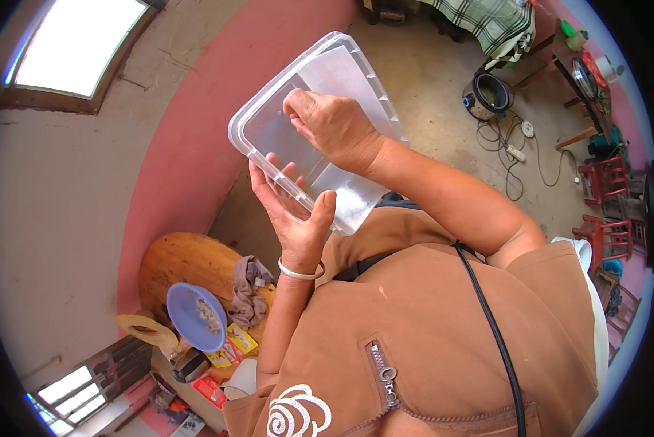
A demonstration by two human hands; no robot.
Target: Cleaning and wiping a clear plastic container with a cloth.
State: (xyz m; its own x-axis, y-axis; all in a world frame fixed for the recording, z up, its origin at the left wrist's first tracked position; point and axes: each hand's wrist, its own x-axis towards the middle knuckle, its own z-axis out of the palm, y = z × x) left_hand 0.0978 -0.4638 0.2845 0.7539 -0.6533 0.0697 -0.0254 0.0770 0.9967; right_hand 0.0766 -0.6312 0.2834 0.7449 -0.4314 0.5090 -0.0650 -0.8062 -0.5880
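Note:
A clear rectangular plastic container (348, 71) with a ribbed rim is tilted in front of my chest. My left hand (291, 218), a silver-coloured bangle on its wrist, supports the container's lower left side; the thumb is at the near rim and the other fingers show through the clear plastic. My right hand (327, 123) is over the container's face, its fingers curled in, with no object visible in them. Whether its knuckles touch the plastic cannot be told.
At lower left, a wooden table (187, 257) bears a blue basin (176, 311) with pale pieces inside, a crumpled cloth (248, 289) and colourful packets (242, 337). An electric cooker pot (485, 95) and cables (504, 147) lie on the floor at right, near red chairs (605, 235).

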